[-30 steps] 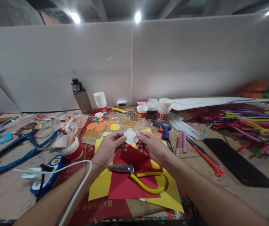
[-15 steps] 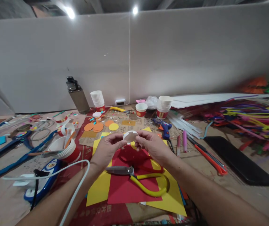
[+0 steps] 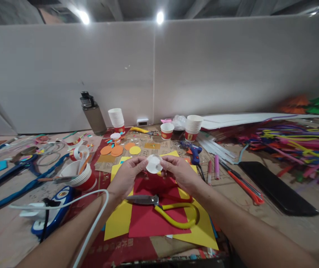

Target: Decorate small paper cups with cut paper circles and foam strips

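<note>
Between the fingertips of both hands is a small white paper disc point(image 3: 154, 164), its pale face turned up toward me. My left hand point(image 3: 131, 172) pinches its left edge and my right hand point(image 3: 177, 170) its right edge. Below the hands lie scissors with yellow handles point(image 3: 180, 225), resting on a red paper sheet point(image 3: 144, 223). Yellow paper sheets point(image 3: 114, 223) spread out beneath the red one. Orange paper circles point(image 3: 117, 150) and a yellow paper circle point(image 3: 135, 150) lie beyond my left hand.
Stacked paper cups point(image 3: 193, 128) stand at the back, near a blue glue gun point(image 3: 195, 153). On the right are a black phone-like slab point(image 3: 279, 190) and colourful pipe cleaners point(image 3: 296, 145). A blue-and-white power strip point(image 3: 61, 203) and a white cable point(image 3: 92, 223) are at left.
The disc has turned in my fingers: its brownish-grey patch no longer shows and the face toward me is white. Both hands keep hold of it in nearly the same place.
</note>
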`<action>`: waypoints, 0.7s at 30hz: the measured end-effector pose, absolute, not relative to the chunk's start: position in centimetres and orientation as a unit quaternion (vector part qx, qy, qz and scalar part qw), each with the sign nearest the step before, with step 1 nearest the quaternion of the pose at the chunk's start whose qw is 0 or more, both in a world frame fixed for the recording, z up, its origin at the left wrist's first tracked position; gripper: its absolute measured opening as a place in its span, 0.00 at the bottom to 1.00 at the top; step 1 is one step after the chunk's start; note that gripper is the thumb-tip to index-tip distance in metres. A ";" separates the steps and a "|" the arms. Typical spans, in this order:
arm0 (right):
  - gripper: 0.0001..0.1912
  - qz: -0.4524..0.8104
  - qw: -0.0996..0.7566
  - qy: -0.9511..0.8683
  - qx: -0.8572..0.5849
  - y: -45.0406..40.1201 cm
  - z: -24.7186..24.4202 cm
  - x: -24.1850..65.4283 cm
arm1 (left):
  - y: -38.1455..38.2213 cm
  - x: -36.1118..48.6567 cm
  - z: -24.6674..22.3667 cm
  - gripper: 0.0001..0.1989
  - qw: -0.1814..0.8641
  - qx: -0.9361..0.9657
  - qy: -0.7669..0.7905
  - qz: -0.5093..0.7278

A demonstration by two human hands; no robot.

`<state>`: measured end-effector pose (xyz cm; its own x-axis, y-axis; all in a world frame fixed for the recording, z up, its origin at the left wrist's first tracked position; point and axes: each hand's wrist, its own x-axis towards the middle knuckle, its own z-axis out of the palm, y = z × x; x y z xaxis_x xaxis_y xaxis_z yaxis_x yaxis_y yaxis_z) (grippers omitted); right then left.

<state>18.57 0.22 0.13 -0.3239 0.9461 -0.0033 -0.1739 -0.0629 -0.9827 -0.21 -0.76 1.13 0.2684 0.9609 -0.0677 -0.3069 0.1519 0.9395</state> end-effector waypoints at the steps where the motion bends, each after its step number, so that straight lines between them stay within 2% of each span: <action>1: 0.15 0.630 0.456 -0.508 -0.371 0.1 0.2 18.5 | -0.8 -0.2 1.2 0.13 0.659 0.443 0.371 0.481; 5: 0.20 0.622 0.517 -0.452 -0.376 0.2 0.9 18.5 | -0.5 -0.4 1.3 0.14 0.635 0.437 0.378 0.513; 8: 0.18 0.565 0.542 -0.459 -0.420 0.8 1.3 19.1 | 0.0 -0.9 1.4 0.14 0.614 0.389 0.379 0.573; 15: 0.12 0.441 0.500 -0.550 -0.503 2.0 0.9 20.0 | 0.7 -1.7 1.3 0.15 0.620 0.295 0.380 0.620; 21: 0.19 0.524 0.487 -0.563 -0.413 0.9 1.3 19.4 | 0.1 -0.8 1.3 0.15 0.676 0.318 0.360 0.559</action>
